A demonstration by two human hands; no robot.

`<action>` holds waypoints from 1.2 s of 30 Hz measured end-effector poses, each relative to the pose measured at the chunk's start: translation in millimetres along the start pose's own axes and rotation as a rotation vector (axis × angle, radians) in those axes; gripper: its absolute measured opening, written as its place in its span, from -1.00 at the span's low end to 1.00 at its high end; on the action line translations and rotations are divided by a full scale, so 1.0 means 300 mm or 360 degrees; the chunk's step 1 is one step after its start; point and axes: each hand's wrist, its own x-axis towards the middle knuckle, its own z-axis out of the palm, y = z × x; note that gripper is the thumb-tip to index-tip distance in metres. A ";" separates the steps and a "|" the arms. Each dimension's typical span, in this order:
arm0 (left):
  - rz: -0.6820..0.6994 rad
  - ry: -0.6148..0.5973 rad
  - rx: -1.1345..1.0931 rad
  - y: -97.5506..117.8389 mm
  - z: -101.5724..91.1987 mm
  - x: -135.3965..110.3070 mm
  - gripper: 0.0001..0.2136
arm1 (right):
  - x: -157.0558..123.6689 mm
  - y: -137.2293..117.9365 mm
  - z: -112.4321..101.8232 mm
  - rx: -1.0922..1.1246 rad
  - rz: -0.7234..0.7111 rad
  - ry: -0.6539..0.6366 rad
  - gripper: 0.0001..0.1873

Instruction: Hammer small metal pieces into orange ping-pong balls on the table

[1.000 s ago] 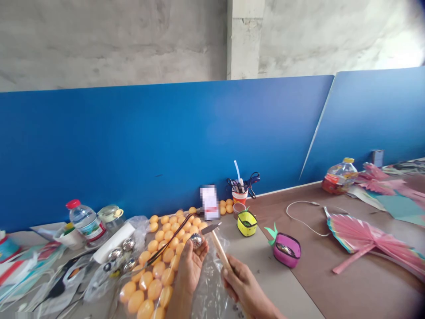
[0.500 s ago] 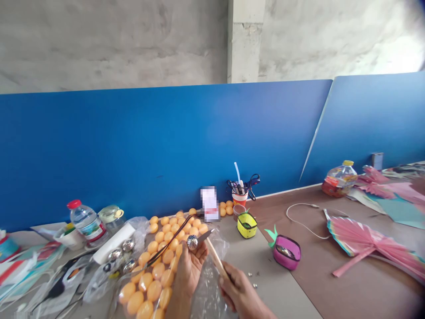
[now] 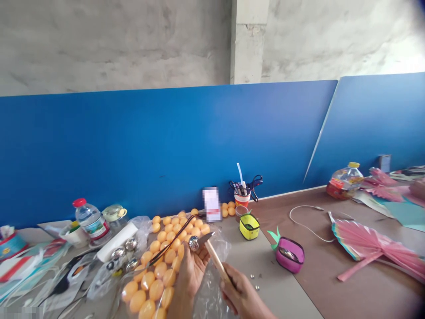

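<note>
My left hand [image 3: 192, 270] is turned palm up, its thumb and fingers closed around a shiny silver ball [image 3: 193, 243] with a faceted surface. In my right hand [image 3: 241, 290] I grip the pale wooden handle of what looks like a small hammer [image 3: 216, 261]. Its dark, pointed metal head lies right beside the ball; whether they touch I cannot tell. Under and left of my hands spreads a clear plastic bag of orange balls [image 3: 156, 290], with a thin dark cord across it. More silver balls [image 3: 131, 244] lie farther left.
A red-capped bottle [image 3: 93, 223] and a glass jar [image 3: 114, 219] stand at left. A yellow basket [image 3: 249, 227], purple basket [image 3: 290, 254] and pen cup [image 3: 241, 195] stand right of my hands. Farther right lies a pink paper fan [image 3: 378, 243]. A blue partition [image 3: 166, 146] closes off the back.
The whole view has shifted slightly, so most things sit a little farther right. Both hands keep nearly the same hold on the ball and the hammer.
</note>
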 end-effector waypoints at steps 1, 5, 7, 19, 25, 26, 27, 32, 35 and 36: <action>0.0010 0.0019 -0.0008 0.000 0.003 -0.001 -0.66 | 0.000 0.000 0.000 -0.0012 0.0017 -0.0024 -0.73; 0.0075 0.0031 -0.0043 0.006 0.018 -0.006 -0.74 | 0.003 -0.009 -0.006 0.0106 0.0041 -0.0050 -0.63; 0.0087 -0.0038 -0.0050 0.014 0.020 -0.007 -0.79 | 0.004 -0.022 -0.014 0.0198 0.0019 -0.0010 -0.55; 0.0001 -0.0080 -0.0042 0.019 0.014 -0.003 -0.83 | 0.013 -0.043 -0.036 0.0328 -0.0057 0.0094 -0.35; 0.0023 -0.0045 0.0052 -0.002 0.010 -0.004 -0.72 | 0.012 -0.025 -0.022 0.0099 0.0026 0.0020 -0.65; 0.0036 -0.0038 0.0039 -0.003 0.008 -0.003 -0.71 | 0.012 -0.019 -0.019 0.0067 0.0056 0.0013 -0.70; 0.0049 -0.0040 0.0015 -0.002 0.007 -0.002 -0.71 | 0.012 -0.014 -0.017 0.0056 0.0068 0.0013 -0.74; -0.0077 -0.0237 -0.0136 0.012 -0.013 0.004 -0.76 | 0.010 -0.022 -0.027 0.0144 -0.0035 0.0034 -0.67; -0.0103 -0.0264 -0.0205 0.019 -0.034 0.011 -0.74 | 0.012 -0.022 -0.028 0.0103 0.0012 0.0043 -0.72; -0.0093 -0.0251 -0.0222 0.021 -0.040 0.013 -0.74 | 0.013 -0.017 -0.026 0.0087 0.0057 0.0024 -0.75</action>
